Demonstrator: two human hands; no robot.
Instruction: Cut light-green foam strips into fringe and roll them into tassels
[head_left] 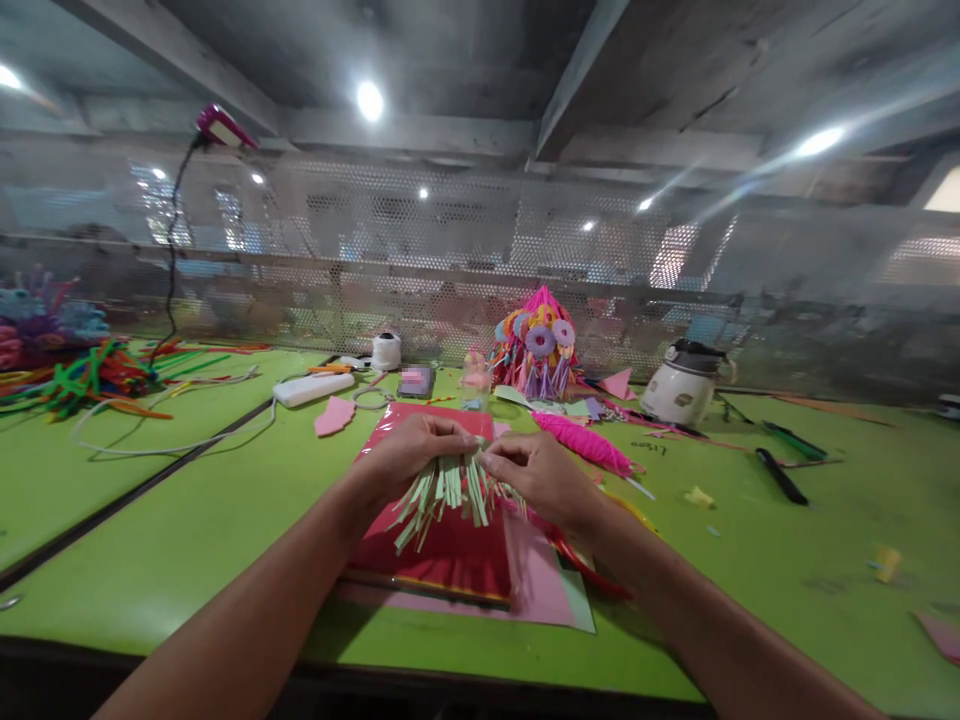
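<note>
Both my hands hold a light green paper fringe (442, 495) above a stack of red and pink paper sheets (450, 560) on the green table. My left hand (411, 450) pinches the fringe's top edge with closed fingers. My right hand (538, 472) pinches the same edge just to the right, fingertips almost touching the left hand. The cut strips hang down and fan out toward me.
A pink fringed roll (585, 442) lies right of my hands. Behind it stand a colourful paper ornament (536, 350), a white pot (684, 385), a phone (416, 380) and a white power strip (311, 388). Coloured strips (82, 375) pile at far left. Black pens (781, 476) lie right.
</note>
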